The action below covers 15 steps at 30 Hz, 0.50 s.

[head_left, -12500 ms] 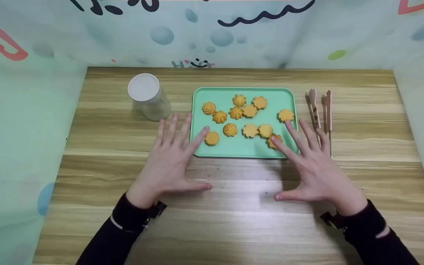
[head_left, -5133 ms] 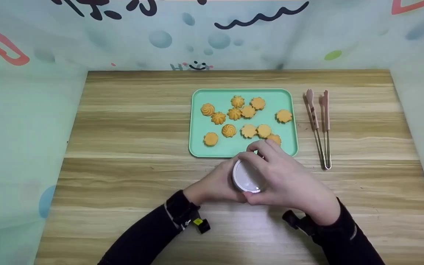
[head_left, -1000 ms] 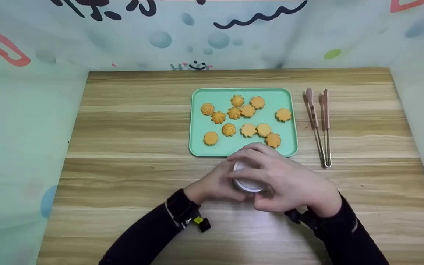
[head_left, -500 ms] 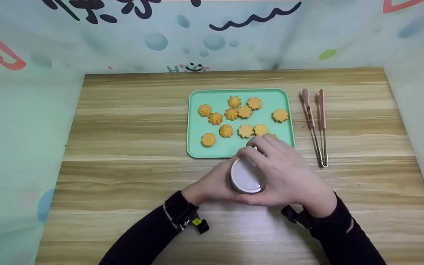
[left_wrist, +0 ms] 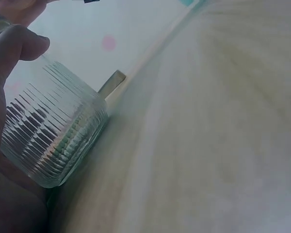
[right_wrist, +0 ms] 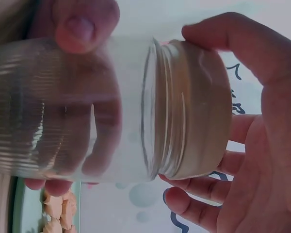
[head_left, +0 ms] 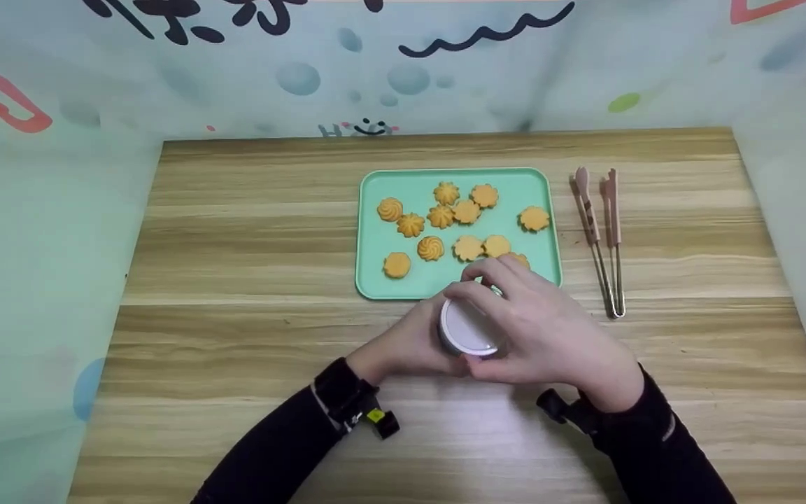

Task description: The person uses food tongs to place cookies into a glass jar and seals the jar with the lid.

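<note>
Jar (left_wrist: 58, 126) moved into left hand (head_left: 417, 343), lid (head_left: 469, 329) on, 12 cookies (head_left: 430, 248) on tray (head_left: 515, 183)

On the table (head_left: 235, 259), the tray (head_left: 438, 276) lies behind the jar (right_wrist: 133, 73), which is between my left hand (head_left: 413, 343) and my right hand (head_left: 553, 329), with the lid (head_left: 469, 329) at its mouth. The biscuits (head_left: 441, 215) lie on the tray: one is alone near its right edge, another is by its near left corner. The tongs (head_left: 616, 227) lie beside the tray's right edge, their bend toward the table's near edge.
</note>
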Each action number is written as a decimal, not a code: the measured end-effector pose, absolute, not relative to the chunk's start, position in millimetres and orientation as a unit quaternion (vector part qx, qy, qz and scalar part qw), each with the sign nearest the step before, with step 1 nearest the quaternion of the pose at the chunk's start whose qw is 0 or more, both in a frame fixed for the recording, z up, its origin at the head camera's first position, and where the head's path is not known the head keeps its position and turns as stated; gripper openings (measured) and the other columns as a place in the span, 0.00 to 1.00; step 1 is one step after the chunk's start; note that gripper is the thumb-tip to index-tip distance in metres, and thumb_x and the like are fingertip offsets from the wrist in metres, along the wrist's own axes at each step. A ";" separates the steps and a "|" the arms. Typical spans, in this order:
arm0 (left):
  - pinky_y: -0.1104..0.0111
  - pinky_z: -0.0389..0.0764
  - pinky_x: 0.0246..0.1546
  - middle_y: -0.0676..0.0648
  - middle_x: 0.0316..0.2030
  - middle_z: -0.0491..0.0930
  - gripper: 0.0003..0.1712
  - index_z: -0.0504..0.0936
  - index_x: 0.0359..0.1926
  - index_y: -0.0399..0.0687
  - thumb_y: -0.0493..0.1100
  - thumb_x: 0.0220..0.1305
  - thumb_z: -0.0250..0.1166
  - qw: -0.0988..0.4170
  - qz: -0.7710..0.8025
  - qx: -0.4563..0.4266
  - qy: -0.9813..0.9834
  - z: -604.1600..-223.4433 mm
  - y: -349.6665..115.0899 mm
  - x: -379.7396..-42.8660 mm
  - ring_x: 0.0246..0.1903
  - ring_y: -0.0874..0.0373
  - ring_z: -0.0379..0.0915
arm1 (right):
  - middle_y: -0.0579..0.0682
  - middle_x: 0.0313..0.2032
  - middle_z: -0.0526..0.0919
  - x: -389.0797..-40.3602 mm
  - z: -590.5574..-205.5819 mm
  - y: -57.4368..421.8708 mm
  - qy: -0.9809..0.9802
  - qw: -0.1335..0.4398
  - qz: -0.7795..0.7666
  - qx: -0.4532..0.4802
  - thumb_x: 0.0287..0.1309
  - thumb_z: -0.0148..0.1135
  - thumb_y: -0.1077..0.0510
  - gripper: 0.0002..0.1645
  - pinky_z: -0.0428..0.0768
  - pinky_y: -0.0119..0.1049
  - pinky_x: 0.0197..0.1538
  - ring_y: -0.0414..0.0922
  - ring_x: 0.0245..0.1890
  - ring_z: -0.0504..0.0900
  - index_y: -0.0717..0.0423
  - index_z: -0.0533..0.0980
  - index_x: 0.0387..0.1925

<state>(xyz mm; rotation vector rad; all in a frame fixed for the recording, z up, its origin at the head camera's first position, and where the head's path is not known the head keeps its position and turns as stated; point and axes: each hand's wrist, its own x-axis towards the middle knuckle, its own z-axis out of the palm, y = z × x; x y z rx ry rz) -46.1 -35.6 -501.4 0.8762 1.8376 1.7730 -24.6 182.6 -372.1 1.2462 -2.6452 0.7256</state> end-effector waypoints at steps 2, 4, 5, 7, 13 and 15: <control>0.59 0.71 0.77 0.51 0.70 0.77 0.56 0.69 0.79 0.51 0.41 0.49 0.85 0.218 0.639 0.318 0.666 -501.0 -34.9 -48.4 0.70 0.56 0.73 | 0.52 0.59 0.78 -25.8 -372.4 182.4 -0.874 0.057 0.241 0.418 0.44 0.81 0.43 0.45 0.84 0.47 0.59 0.53 0.58 0.77 0.50 0.79 0.66; 0.59 0.71 0.76 0.51 0.70 0.78 0.56 0.70 0.78 0.50 0.40 0.48 0.85 0.216 0.636 0.318 0.669 -500.3 -34.6 -50.7 0.69 0.56 0.73 | 0.52 0.60 0.78 -27.4 -372.7 182.3 -0.872 0.050 0.241 0.423 0.45 0.80 0.44 0.45 0.81 0.47 0.62 0.53 0.59 0.76 0.50 0.79 0.67; 0.59 0.72 0.76 0.51 0.69 0.78 0.56 0.70 0.78 0.50 0.40 0.48 0.85 0.216 0.637 0.318 0.669 -499.7 -34.2 -52.1 0.69 0.56 0.74 | 0.52 0.61 0.78 -28.3 -373.2 182.5 -0.871 0.049 0.242 0.425 0.45 0.79 0.45 0.45 0.81 0.48 0.63 0.53 0.59 0.76 0.50 0.78 0.67; 0.59 0.72 0.76 0.50 0.69 0.78 0.55 0.70 0.78 0.49 0.40 0.49 0.85 0.218 0.640 0.316 0.666 -498.7 -33.1 -55.5 0.69 0.56 0.74 | 0.52 0.62 0.78 -30.4 -374.1 183.1 -0.868 0.046 0.248 0.427 0.46 0.79 0.46 0.45 0.80 0.49 0.63 0.53 0.61 0.75 0.50 0.78 0.68; 0.60 0.75 0.73 0.51 0.66 0.80 0.53 0.72 0.77 0.52 0.40 0.49 0.85 0.224 0.637 0.305 0.671 -496.4 -30.4 -69.6 0.66 0.56 0.77 | 0.54 0.65 0.78 -38.3 -379.9 184.9 -0.868 0.055 0.259 0.420 0.47 0.76 0.49 0.45 0.78 0.52 0.66 0.54 0.65 0.73 0.52 0.77 0.70; 0.60 0.76 0.73 0.51 0.66 0.81 0.53 0.72 0.76 0.51 0.40 0.49 0.85 0.222 0.634 0.306 0.675 -496.6 -30.0 -74.7 0.65 0.56 0.77 | 0.54 0.66 0.78 -41.4 -381.8 184.7 -0.867 0.058 0.263 0.418 0.48 0.74 0.51 0.44 0.77 0.52 0.68 0.54 0.66 0.73 0.52 0.77 0.70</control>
